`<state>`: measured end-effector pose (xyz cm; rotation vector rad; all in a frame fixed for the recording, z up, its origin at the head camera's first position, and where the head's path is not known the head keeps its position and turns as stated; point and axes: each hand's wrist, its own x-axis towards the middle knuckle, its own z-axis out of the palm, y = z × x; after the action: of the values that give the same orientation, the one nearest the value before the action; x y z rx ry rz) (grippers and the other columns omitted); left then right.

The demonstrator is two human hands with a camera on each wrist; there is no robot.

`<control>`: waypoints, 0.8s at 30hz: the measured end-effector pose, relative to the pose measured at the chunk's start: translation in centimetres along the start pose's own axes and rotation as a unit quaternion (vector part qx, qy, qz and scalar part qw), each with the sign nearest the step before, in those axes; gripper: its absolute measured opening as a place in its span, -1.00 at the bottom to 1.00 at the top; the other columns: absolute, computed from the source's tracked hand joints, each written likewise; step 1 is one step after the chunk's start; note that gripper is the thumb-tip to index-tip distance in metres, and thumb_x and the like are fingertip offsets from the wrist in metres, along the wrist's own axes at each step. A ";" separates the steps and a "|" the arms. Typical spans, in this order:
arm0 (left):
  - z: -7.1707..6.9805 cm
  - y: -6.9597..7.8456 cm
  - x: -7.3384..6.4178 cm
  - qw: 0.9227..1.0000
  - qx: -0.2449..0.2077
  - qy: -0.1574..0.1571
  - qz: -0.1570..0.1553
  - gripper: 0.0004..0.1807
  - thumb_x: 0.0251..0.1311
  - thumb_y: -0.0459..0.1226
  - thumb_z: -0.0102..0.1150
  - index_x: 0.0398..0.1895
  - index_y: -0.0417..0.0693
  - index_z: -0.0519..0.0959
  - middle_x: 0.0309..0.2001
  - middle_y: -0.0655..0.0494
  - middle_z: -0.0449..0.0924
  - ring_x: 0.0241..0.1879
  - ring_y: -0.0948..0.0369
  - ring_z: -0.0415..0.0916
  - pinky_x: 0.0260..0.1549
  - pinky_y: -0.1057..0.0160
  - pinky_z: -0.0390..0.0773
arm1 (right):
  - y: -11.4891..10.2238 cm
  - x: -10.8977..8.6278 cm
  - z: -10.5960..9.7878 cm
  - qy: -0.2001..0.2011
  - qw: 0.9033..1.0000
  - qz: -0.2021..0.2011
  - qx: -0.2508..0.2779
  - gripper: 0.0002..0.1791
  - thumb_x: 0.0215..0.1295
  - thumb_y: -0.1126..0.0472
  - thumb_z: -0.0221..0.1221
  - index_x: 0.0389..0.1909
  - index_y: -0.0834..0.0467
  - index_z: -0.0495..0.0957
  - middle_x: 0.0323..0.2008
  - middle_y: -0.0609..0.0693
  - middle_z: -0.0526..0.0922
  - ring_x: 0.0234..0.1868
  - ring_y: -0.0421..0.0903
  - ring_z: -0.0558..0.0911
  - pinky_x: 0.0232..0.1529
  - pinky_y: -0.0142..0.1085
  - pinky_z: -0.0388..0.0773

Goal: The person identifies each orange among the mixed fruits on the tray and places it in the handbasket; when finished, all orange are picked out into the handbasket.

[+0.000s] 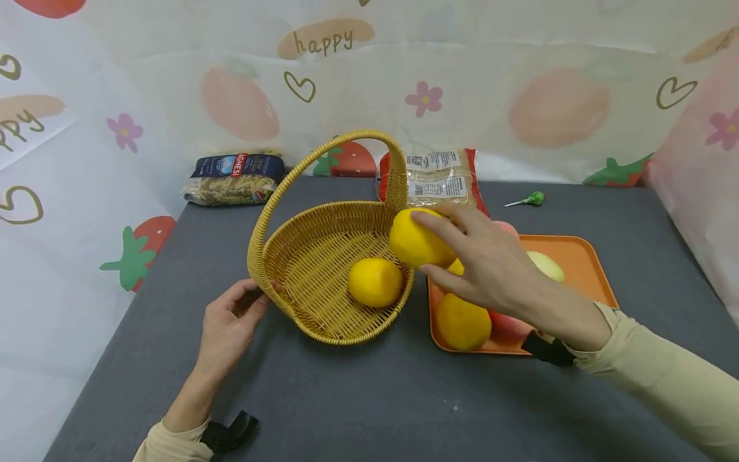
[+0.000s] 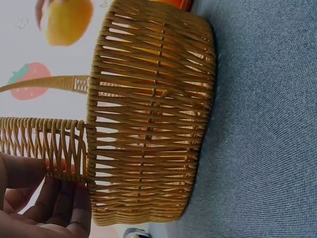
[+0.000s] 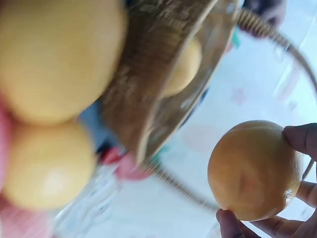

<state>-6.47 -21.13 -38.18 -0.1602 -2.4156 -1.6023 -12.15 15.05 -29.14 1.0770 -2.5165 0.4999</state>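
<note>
My left hand [image 1: 228, 330] pinches the lower end of the handle on the yellow wicker basket [image 1: 312, 269], at its left side. In the left wrist view, fingers [image 2: 64, 198] curl behind the woven handle strip. A round yellow fruit [image 1: 375, 282] lies inside the basket. Over the basket's right rim, my right hand [image 1: 491, 263] holds another round yellow fruit [image 1: 420, 237] between thumb and fingers. The right wrist view shows this fruit [image 3: 255, 171] held up by the fingertips, above the table.
Right of the basket, an orange tray [image 1: 589, 263] bears more fruit, including a yellow one [image 1: 464, 323] and a pale green one [image 1: 545, 265], partly hidden by my right arm. Behind stand a pasta bag [image 1: 237, 178], a red-edged bag [image 1: 439, 176] and a green lollipop [image 1: 534, 198].
</note>
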 end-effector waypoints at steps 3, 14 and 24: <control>0.0 0.0 0.0 1.000 -0.005 -0.002 -0.004 -0.79 0.35 -0.38 0.11 -0.01 -0.20 0.61 -0.14 0.36 0.68 -0.13 0.47 0.59 -0.16 0.54 0.56 | -1.8 0.8 0.8 -0.013 0.999 -0.029 0.001 -0.29 0.16 -0.01 0.34 0.34 0.01 0.35 0.20 0.17 0.47 0.01 0.10 0.55 -0.25 -0.16 0.59; 0.0 0.0 0.0 1.000 -0.007 0.005 -0.017 -0.80 0.34 -0.39 0.12 -0.02 -0.20 0.62 -0.13 0.28 0.69 -0.14 0.44 0.60 -0.16 0.54 0.57 | -5.6 2.1 4.8 -0.077 0.994 -0.079 0.012 -0.34 0.23 -0.05 0.27 0.34 -0.03 0.34 0.21 0.10 0.47 0.06 0.04 0.55 0.02 -0.15 0.58; 0.1 0.1 0.1 1.000 -0.012 0.005 -0.014 -0.80 0.34 -0.39 0.12 -0.03 -0.23 0.62 -0.14 0.33 0.69 -0.14 0.45 0.60 -0.15 0.54 0.57 | -6.8 1.9 6.5 -0.119 0.987 -0.103 0.004 -0.39 0.22 -0.03 0.22 0.31 -0.06 0.37 0.23 0.10 0.45 0.05 0.03 0.55 0.07 -0.17 0.56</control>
<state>-6.52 -21.06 -38.14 -0.1220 -2.4023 -1.6398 -9.55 6.55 -32.69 1.4586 -2.5621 0.3396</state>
